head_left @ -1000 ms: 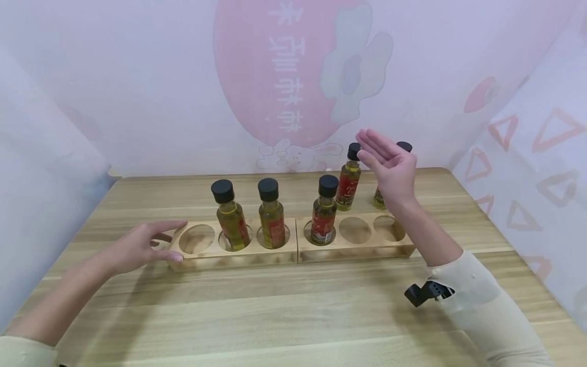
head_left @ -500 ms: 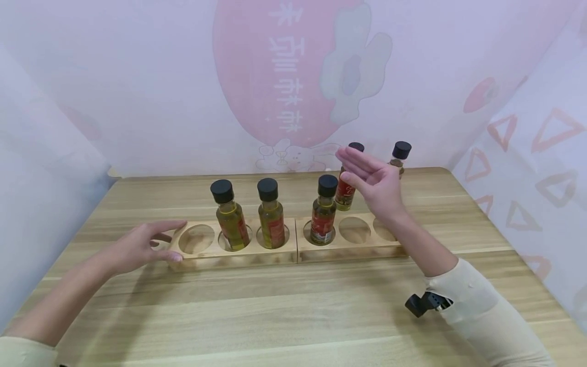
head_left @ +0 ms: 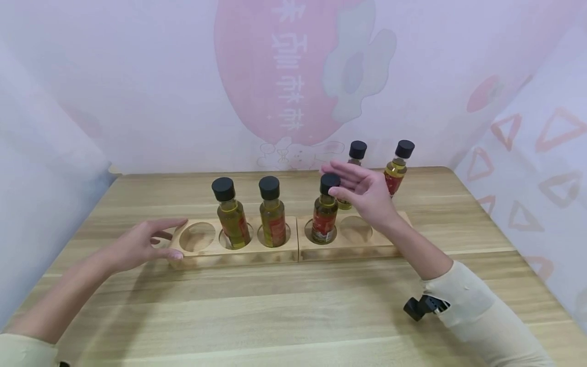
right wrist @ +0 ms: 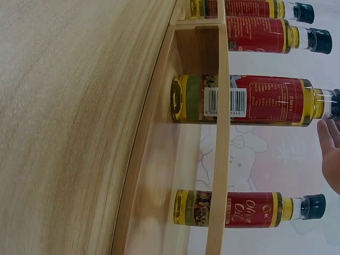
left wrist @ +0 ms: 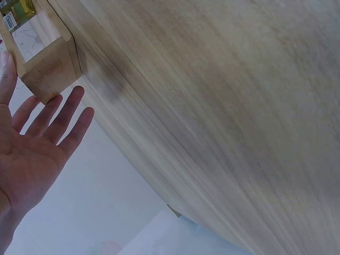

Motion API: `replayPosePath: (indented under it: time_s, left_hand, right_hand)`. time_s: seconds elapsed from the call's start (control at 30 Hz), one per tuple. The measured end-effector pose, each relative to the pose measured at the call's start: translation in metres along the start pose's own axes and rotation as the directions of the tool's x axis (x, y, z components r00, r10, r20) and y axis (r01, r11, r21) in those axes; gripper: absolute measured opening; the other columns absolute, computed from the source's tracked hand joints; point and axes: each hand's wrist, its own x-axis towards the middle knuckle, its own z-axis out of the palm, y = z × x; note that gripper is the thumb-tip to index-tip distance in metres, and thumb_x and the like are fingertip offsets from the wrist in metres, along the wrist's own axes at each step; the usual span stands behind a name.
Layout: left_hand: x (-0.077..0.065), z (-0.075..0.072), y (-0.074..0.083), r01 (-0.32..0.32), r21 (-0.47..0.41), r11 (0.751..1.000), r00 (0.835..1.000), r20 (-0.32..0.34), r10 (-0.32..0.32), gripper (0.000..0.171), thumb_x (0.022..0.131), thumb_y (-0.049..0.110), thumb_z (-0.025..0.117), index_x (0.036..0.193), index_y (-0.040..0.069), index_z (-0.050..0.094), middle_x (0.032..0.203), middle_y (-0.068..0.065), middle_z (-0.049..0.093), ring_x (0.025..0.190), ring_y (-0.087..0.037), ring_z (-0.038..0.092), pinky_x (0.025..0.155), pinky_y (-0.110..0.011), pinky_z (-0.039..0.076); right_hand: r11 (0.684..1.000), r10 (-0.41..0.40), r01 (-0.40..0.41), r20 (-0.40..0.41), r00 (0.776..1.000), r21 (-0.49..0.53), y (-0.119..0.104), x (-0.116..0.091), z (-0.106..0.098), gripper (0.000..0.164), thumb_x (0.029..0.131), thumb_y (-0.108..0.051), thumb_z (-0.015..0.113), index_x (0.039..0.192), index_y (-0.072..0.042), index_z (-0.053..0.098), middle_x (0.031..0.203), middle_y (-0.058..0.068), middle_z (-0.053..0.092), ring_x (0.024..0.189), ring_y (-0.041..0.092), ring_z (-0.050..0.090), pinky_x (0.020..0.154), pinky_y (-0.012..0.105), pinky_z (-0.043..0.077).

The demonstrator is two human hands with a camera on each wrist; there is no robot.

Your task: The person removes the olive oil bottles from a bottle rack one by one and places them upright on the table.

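"How is your left hand (head_left: 137, 250) set?"

"Spread wide across the left end of a long, pale wooden rack (head_left: 234, 260) with round holes in its top. My thumb is at the front corner, my index finger at the back corner, and the other fingers are stretched loosely by the end wall."

"And your right hand (head_left: 364, 196)?"

"Fingers nearly straight, thumb apart from them, around the black cap of a clear, red-labelled bottle of yellow-green oil (head_left: 323, 224). My thumb shows in front of the cap; whether I touch it, I can't tell."

"Where's that bottle?"

"Upright in the left hole of a second pale wooden rack (head_left: 353, 251), set end to end with the first."

"What about the others?"

"Two matching black-capped bottles, one (head_left: 236, 221) in the middle hole and one (head_left: 273, 221) in the right hole of the first rack. Behind the second rack, a partly hidden bottle (head_left: 357, 151) and a further red-labelled bottle (head_left: 395, 173) stand upright on the wood-grained bench (head_left: 293, 316)."
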Motion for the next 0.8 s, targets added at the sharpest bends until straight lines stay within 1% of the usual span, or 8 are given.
replayPosePath:
  time_s: [0.1, 0.27, 0.4, 0.63, 0.8]
  left_hand:
    - [0.0001, -0.0006, 0.0007, 0.007, -0.004, 1.000, 1.000, 0.004, -0.007, 0.080, 0.084, 0.017, 0.087, 0.147, -0.013, 0.047, 0.145, -0.035, 0.052, 0.109, -0.049, 0.067, 0.090, -0.069, 0.055]
    - [-0.0003, -0.0015, 0.0014, 0.011, -0.004, 1.000, 1.000, 0.005, -0.011, 0.080, 0.084, 0.017, 0.087, 0.147, -0.013, 0.047, 0.145, -0.035, 0.052, 0.110, -0.049, 0.067, 0.090, -0.068, 0.055]
    - [-0.0003, -0.0016, 0.0013, 0.014, -0.004, 1.000, 1.000, 0.004, -0.014, 0.079, 0.085, 0.017, 0.087, 0.147, -0.013, 0.047, 0.145, -0.035, 0.052, 0.110, -0.049, 0.067, 0.090, -0.066, 0.056]
    - [-0.0017, -0.0015, 0.0017, 0.015, -0.014, 1.000, 1.000, 0.007, -0.015, 0.080, 0.084, 0.016, 0.087, 0.147, -0.013, 0.047, 0.145, -0.036, 0.052, 0.110, -0.049, 0.067, 0.089, -0.067, 0.056]
    - [-0.0025, -0.0002, 0.0015, 0.016, -0.022, 1.000, 1.000, 0.008, -0.016, 0.080, 0.084, 0.016, 0.087, 0.147, -0.013, 0.046, 0.145, -0.035, 0.052, 0.110, -0.049, 0.067, 0.090, -0.069, 0.055]
  right_hand:
    - [1.000, 0.009, -0.009, 0.018, 1.000, 0.000, -0.0004, 0.0003, 0.0012, 0.053, 0.091, 0.019, 0.066, 0.142, 0.015, 0.052, 0.134, 0.026, 0.064, 0.117, 0.015, 0.070, 0.097, 0.031, 0.058]
    - [1.000, 0.008, -0.009, 0.043, 0.999, 0.010, -0.0009, 0.0009, 0.0033, 0.051, 0.091, 0.020, 0.065, 0.140, 0.015, 0.054, 0.132, 0.030, 0.063, 0.115, 0.019, 0.072, 0.095, 0.033, 0.059]
    - [1.000, 0.005, -0.005, 0.057, 0.998, -0.003, -0.0012, 0.0012, 0.0045, 0.049, 0.091, 0.019, 0.066, 0.139, 0.014, 0.055, 0.129, 0.031, 0.065, 0.114, 0.020, 0.072, 0.096, 0.035, 0.059]
    - [1.000, -0.007, 0.007, 0.083, 0.997, -0.001, 0.0000, -0.0001, 0.0054, 0.050, 0.090, 0.016, 0.070, 0.138, 0.015, 0.056, 0.126, 0.031, 0.066, 0.113, 0.020, 0.073, 0.099, 0.038, 0.058]
    - [1.000, -0.001, 0.000, 0.082, 0.997, 0.009, -0.0005, -0.0006, 0.0075, 0.048, 0.090, 0.020, 0.066, 0.137, 0.017, 0.056, 0.128, 0.032, 0.064, 0.114, 0.020, 0.072, 0.100, 0.037, 0.057]
